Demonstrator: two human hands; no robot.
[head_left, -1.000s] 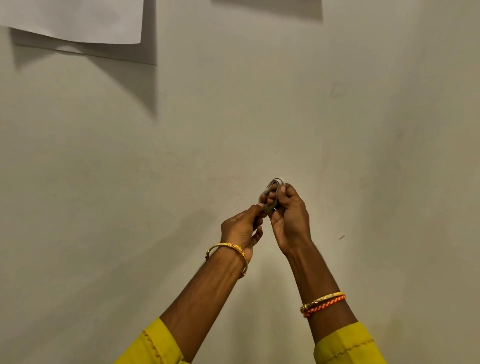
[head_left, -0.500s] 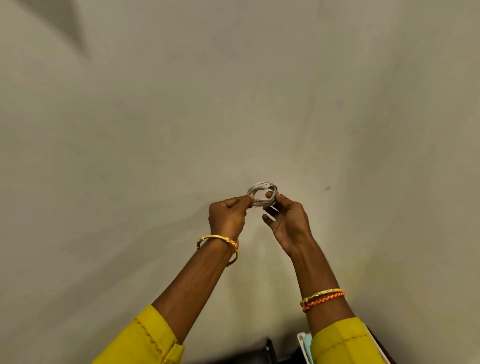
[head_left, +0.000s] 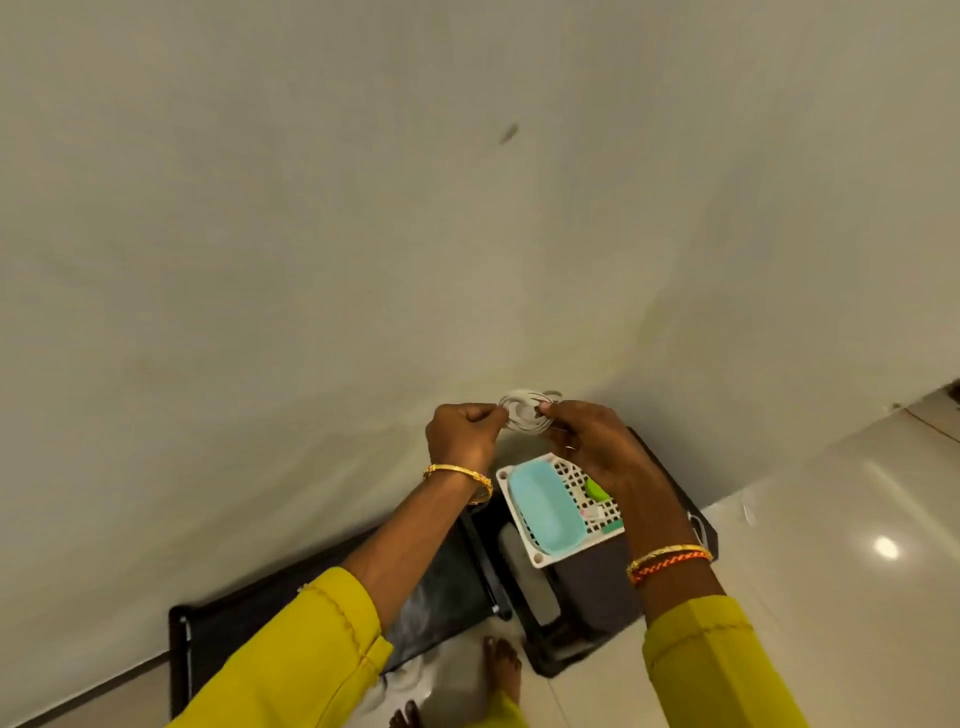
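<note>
Winding nearly done, by the look of it: the coil of white cord (head_left: 524, 413) is held up close to the wall (head_left: 363, 234), not yet put down.
Curled fingers of the left hand (head_left: 462, 434) pinch the coil's left edge; the right hand (head_left: 592, 441) pinches its right side, other fingers loosely bent; the loops look gathered; securing the bundle and stowing it, perhaps in the white basket (head_left: 571, 478) just below, seems left.

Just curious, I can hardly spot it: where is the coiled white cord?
In the head view, near the middle, the cord is pinched between the left hand and the right hand, before the wall and just above the basket.
</note>
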